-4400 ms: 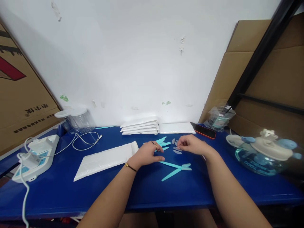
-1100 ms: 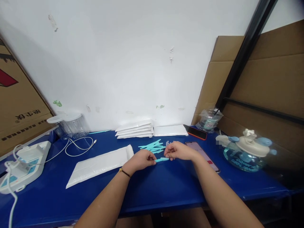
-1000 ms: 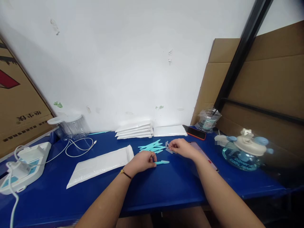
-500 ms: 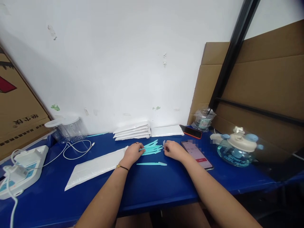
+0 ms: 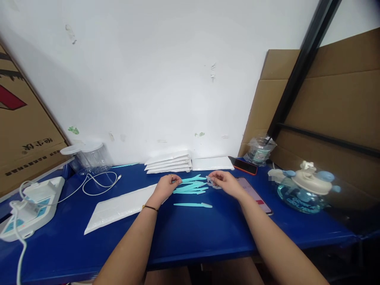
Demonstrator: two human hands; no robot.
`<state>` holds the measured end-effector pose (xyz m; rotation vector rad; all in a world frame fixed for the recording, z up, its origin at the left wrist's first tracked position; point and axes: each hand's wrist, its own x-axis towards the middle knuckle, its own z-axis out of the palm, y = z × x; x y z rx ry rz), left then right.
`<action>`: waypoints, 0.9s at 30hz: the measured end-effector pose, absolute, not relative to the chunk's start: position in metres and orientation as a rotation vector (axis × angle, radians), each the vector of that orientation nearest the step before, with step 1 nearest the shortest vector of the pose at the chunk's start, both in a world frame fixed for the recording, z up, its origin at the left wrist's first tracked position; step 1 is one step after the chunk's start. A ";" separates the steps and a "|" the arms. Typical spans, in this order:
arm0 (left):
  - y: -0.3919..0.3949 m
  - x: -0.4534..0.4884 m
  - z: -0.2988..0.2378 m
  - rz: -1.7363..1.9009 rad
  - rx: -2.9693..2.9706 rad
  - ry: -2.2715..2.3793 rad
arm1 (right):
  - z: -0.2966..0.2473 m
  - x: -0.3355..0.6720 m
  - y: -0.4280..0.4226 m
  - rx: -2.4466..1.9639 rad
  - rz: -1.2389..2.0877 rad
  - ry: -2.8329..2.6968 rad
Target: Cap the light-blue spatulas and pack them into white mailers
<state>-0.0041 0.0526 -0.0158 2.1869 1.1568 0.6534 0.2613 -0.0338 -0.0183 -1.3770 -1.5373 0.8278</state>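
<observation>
Blue tabletop [image 5: 208,233] across the foreground. Nearest on it, a lone turquoise stick [image 5: 192,204], flat, apart from the rest. To its left, a white padded envelope [image 5: 121,208], partly behind the left hand [image 5: 164,187]: narrow pinch, thumb and fingertips on the end of one upper stick [image 5: 190,180]. Just in front of those fingertips, a loose heap of turquoise sticks [image 5: 191,188]. Opposite, right hand [image 5: 227,183] with fingers bent close together at small clear pieces [image 5: 214,185]; firm hold on any, impossible to tell. Partly behind the right wrist, a lit phone [image 5: 255,194]. Farther back, stacked white envelopes [image 5: 169,164] before a scuffed white wall [image 5: 148,87].
</observation>
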 end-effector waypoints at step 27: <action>0.040 0.008 -0.017 0.341 2.661 0.979 | -0.031 0.298 -0.034 -1.727 0.476 -1.912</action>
